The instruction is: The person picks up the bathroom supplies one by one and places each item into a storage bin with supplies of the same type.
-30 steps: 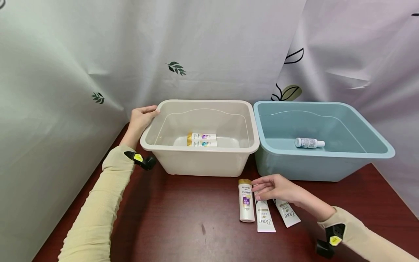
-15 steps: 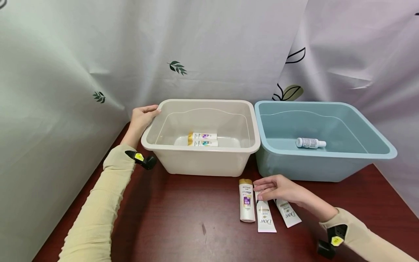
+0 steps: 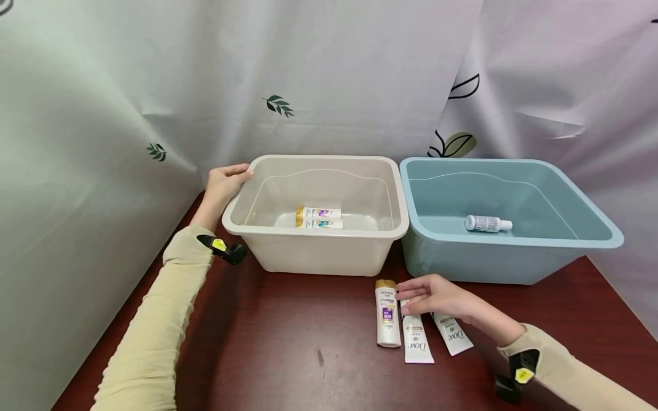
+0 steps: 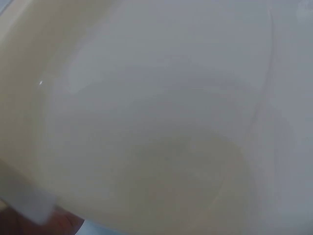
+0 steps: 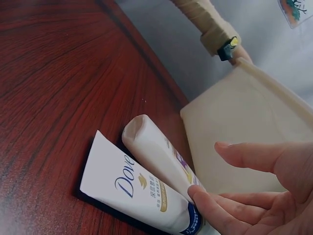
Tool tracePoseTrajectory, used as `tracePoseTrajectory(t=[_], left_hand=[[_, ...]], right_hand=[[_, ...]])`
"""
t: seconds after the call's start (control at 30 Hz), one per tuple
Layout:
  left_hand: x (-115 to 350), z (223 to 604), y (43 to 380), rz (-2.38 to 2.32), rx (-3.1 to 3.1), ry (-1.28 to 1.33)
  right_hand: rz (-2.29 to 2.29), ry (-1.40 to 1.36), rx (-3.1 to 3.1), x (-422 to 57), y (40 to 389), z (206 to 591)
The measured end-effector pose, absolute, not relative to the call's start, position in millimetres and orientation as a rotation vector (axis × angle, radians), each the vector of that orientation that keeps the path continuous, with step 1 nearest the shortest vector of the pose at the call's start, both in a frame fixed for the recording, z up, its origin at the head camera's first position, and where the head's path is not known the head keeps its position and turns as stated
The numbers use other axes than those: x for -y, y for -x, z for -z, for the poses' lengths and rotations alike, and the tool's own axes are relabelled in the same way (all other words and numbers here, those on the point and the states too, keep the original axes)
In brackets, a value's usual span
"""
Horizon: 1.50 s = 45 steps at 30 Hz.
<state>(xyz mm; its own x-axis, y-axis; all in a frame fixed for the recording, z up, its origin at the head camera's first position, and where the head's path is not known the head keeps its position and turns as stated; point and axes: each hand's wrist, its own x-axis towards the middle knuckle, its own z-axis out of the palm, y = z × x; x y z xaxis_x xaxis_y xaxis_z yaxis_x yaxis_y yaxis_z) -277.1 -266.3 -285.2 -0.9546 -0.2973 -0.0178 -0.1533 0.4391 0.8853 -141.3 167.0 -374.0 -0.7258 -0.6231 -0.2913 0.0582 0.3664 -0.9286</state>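
My left hand [image 3: 224, 185] holds the back left corner of the beige tub [image 3: 308, 251] by its rim. Inside that tub lie two white bottles with gold caps [image 3: 319, 218], side by side. My right hand [image 3: 437, 297] hovers low over the Dove tube [image 3: 417, 342], covering its top end; its fingertips are at the tube and the neighbouring white bottle with a gold cap [image 3: 388, 317]. In the right wrist view the thumb [image 5: 249, 155] stands apart from the fingers, with nothing pinched between them. A second Dove tube [image 3: 453, 337] lies partly behind the right hand.
Right beside the beige tub stands a blue tub [image 3: 509, 262], with one white bottle [image 3: 487, 224] lying in it. Both tubs stand at the back of the dark red table [image 3: 267, 342], against a pale curtain [image 3: 334, 74]. The left wrist view is filled by pale tub wall.
Hardly anything differs. Both hands keep their places on the tub rim and over the tube; the view has shifted very slightly.
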Motion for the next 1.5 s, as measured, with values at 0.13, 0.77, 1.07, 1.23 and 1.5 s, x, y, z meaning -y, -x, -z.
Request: tracePoseTrajectory(t=[0.13,0.77,1.07,1.23,1.5], left_hand=[[266.6,284.4,276.5,1.547,2.540,-0.415],[267.7,285.7,278.7,1.542,2.552,-0.402],[267.6,286.0,278.7,1.542,2.547,-0.409],[267.6,286.0,278.3,1.548,2.547,-0.391],[268.2,286.1,277.5,1.552,2.549,-0.398]], right_hand=[[1.388,0.477,-2.008,-165.2,142.5,374.7],[1.377,0.516,-2.016,-151.4,143.4,374.2],[1.379,0.542,-2.029,-143.3,144.1,380.1],[1.383,0.560,-2.031,-139.6,144.1,382.9],[1.350,0.560,-2.100,-133.9,145.8,387.1]])
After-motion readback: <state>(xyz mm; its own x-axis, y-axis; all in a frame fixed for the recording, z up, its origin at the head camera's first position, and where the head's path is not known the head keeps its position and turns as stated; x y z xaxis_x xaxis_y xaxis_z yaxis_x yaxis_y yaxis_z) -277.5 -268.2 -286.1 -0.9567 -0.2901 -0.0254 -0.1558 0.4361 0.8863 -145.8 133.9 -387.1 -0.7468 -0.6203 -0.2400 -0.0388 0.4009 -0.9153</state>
